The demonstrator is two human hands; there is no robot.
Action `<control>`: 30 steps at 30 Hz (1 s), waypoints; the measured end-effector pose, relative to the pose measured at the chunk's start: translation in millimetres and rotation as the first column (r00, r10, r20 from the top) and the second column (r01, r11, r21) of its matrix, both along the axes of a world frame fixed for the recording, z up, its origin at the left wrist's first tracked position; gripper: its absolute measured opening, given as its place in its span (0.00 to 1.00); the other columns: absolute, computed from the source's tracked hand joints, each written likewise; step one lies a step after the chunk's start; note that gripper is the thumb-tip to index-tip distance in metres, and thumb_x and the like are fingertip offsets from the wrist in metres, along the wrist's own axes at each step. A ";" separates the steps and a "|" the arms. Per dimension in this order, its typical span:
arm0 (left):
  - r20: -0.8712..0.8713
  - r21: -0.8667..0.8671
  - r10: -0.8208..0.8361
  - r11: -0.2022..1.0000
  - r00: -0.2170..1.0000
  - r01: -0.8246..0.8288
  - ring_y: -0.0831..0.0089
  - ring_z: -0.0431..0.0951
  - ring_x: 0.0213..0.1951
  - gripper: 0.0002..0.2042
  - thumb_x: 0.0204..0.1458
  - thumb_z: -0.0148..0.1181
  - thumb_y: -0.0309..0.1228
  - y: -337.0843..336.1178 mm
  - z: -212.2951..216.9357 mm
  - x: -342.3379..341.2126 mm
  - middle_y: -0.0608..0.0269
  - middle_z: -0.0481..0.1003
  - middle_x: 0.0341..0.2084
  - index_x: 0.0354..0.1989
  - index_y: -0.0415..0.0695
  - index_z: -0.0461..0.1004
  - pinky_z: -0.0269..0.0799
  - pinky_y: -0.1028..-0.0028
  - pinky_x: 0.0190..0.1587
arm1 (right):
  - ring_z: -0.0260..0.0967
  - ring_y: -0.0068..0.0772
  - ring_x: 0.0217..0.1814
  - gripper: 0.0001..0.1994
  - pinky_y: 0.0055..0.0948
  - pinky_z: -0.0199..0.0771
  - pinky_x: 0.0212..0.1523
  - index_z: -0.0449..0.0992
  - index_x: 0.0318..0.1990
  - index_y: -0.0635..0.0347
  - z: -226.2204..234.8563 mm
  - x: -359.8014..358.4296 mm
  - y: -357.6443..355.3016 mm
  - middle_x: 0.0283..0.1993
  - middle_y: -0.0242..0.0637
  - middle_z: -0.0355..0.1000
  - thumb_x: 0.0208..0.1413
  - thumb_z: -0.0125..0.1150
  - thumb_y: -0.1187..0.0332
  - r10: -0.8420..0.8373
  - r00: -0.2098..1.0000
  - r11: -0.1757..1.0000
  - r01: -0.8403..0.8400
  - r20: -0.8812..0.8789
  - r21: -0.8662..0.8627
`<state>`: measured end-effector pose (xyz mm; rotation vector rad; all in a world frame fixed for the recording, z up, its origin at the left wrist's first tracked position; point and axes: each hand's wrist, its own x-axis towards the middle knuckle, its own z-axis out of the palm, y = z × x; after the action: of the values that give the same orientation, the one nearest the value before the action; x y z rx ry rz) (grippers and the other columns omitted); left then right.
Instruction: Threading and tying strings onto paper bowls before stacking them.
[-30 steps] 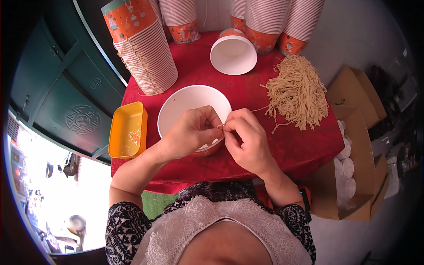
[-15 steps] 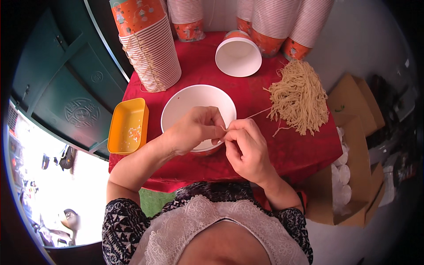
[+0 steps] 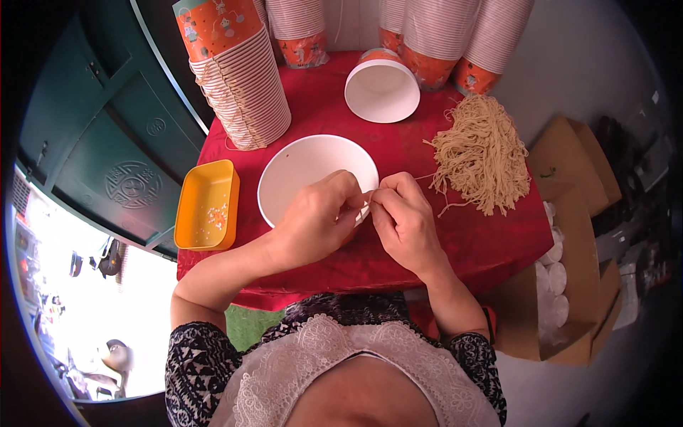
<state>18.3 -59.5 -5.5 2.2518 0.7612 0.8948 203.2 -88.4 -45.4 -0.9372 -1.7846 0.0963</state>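
— Pale, thin string (image 3: 371, 197), pinched between the fingertips of both hands, right at the near rim of the white bowl (image 3: 306, 171).

— Left hand (image 3: 316, 220)?

— Curled shut, thumb and forefinger nipped on the string, knuckles over the bowl's near edge. Covers part of the rim.

— Right hand (image 3: 405, 220)?

— Closed too, fingertips tight on the same string, touching the left hand's fingertips. Just beside the bowl, toward the table's right side.

— Anything running off from there?

— A single strand leading right and away to the heap of tan strings (image 3: 484, 153) near the right edge of the red table (image 3: 398, 153).

— Farther out?

— Second white bowl (image 3: 382, 89), tilted on its side, toward the far edge. Leaning stack of orange paper bowls (image 3: 238, 78) at the far left corner, more stacks (image 3: 434, 35) along the far edge. Yellow tray (image 3: 208, 205) at the left edge, small pale bits inside. Cardboard box (image 3: 569, 285) off the right edge, white lids within.

— Anything blocking the view?

— Only the hands themselves, hiding most of the string.
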 end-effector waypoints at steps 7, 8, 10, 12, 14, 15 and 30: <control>-0.141 0.291 0.189 0.946 0.972 -0.142 0.48 0.77 0.30 0.08 0.50 0.62 0.22 -9.0 -1.4 3.7 0.49 0.74 0.28 0.35 0.38 0.68 0.74 0.58 0.33 | 0.70 0.42 0.35 0.07 0.37 0.73 0.35 0.77 0.36 0.68 0.5 0.2 0.2 0.34 0.41 0.68 0.48 0.64 0.83 0.020 1.000 1.000 -0.020 -0.018 -0.010; -0.143 0.291 0.187 0.947 0.972 -0.139 0.48 0.77 0.30 0.08 0.50 0.62 0.22 -9.6 -2.2 3.9 0.49 0.74 0.28 0.35 0.38 0.68 0.74 0.58 0.33 | 0.70 0.42 0.35 0.07 0.37 0.73 0.35 0.77 0.36 0.68 0.3 1.1 0.4 0.34 0.41 0.68 0.48 0.64 0.83 0.018 1.000 1.000 -0.018 -0.019 -0.010; -0.152 0.289 0.205 0.945 0.967 -0.155 0.48 0.77 0.28 0.08 0.51 0.61 0.23 -9.8 -4.2 3.8 0.49 0.74 0.27 0.35 0.38 0.67 0.74 0.57 0.30 | 0.69 0.41 0.36 0.08 0.36 0.72 0.37 0.77 0.37 0.68 0.6 2.6 1.6 0.35 0.41 0.67 0.49 0.62 0.83 0.048 0.999 0.998 -0.048 0.002 -0.044; -0.133 0.317 0.188 0.938 0.973 -0.138 0.49 0.77 0.27 0.08 0.52 0.61 0.24 -7.6 -7.7 3.4 0.50 0.74 0.27 0.35 0.38 0.67 0.73 0.57 0.29 | 0.68 0.41 0.37 0.08 0.36 0.72 0.39 0.77 0.38 0.68 3.9 3.0 0.6 0.36 0.41 0.67 0.50 0.62 0.83 0.081 0.996 0.992 -0.083 -0.022 -0.095; -0.115 0.343 0.169 0.931 0.979 -0.121 0.50 0.77 0.26 0.08 0.53 0.61 0.25 -7.2 -8.1 3.7 0.51 0.74 0.26 0.35 0.39 0.67 0.73 0.57 0.28 | 0.67 0.40 0.39 0.08 0.35 0.71 0.41 0.77 0.39 0.69 4.8 3.6 1.1 0.38 0.41 0.67 0.51 0.61 0.83 0.113 0.992 0.982 -0.119 -0.049 -0.145; -0.111 0.347 0.151 0.932 0.982 -0.104 0.50 0.77 0.26 0.08 0.53 0.61 0.25 -8.3 -6.7 4.5 0.51 0.74 0.26 0.35 0.39 0.67 0.73 0.58 0.28 | 0.66 0.40 0.41 0.08 0.35 0.70 0.43 0.76 0.40 0.69 4.8 4.6 1.9 0.39 0.42 0.66 0.52 0.60 0.83 0.141 0.989 0.978 -0.145 -0.038 -0.148; 0.017 0.077 0.043 0.996 0.999 -0.044 0.57 0.80 0.25 0.04 0.54 0.61 0.22 -5.5 0.8 -0.2 0.51 0.76 0.22 0.33 0.37 0.71 0.73 0.65 0.28 | 0.64 0.41 0.42 0.06 0.35 0.68 0.42 0.72 0.34 0.65 -2.5 -1.0 -7.0 0.39 0.41 0.65 0.50 0.64 0.80 0.094 0.991 0.993 -0.100 -0.096 -0.057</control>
<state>18.1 -65.0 -4.7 2.3008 0.7836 0.9762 202.2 -95.4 -47.9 -0.8755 -1.7490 0.2548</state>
